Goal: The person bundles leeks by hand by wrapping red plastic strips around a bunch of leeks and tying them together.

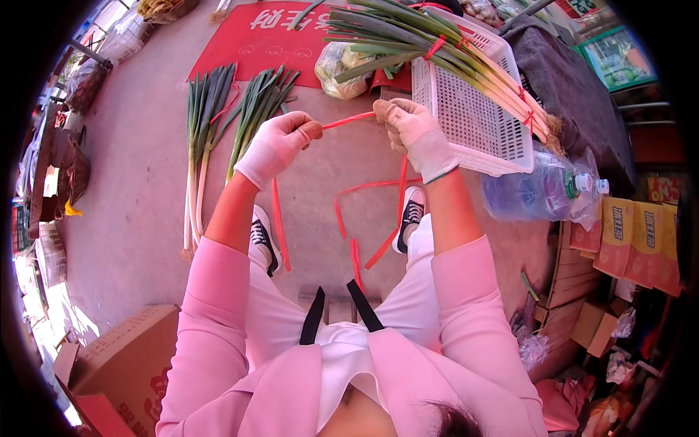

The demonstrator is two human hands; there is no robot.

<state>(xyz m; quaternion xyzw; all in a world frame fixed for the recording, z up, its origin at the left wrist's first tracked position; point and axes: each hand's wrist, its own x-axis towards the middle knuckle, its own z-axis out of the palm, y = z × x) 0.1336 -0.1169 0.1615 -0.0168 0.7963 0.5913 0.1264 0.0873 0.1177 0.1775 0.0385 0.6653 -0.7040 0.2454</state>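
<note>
Both my hands wear white knit gloves with stained fingertips. Between them a red plastic ribbon (349,119) is stretched nearly level above the floor. My left hand (285,141) pinches one side of it, and my right hand (410,127) grips the other. Ribbon tails hang below both hands. Beyond my left hand, a pile of long scallions (197,136) lies on the floor, with another bunch of scallions (256,112) beside it, partly hidden by that hand. A scallion bundle (475,68) tied with red ribbon rests across a white plastic crate (475,117) by my right hand.
Loose red ribbon (356,262) lies between my shoes. Ahead are a red mat (229,52) and a plastic bag of vegetables (343,71). Large clear bottles (524,188) and printed cartons (633,240) stand right. A cardboard box (131,360) is near left.
</note>
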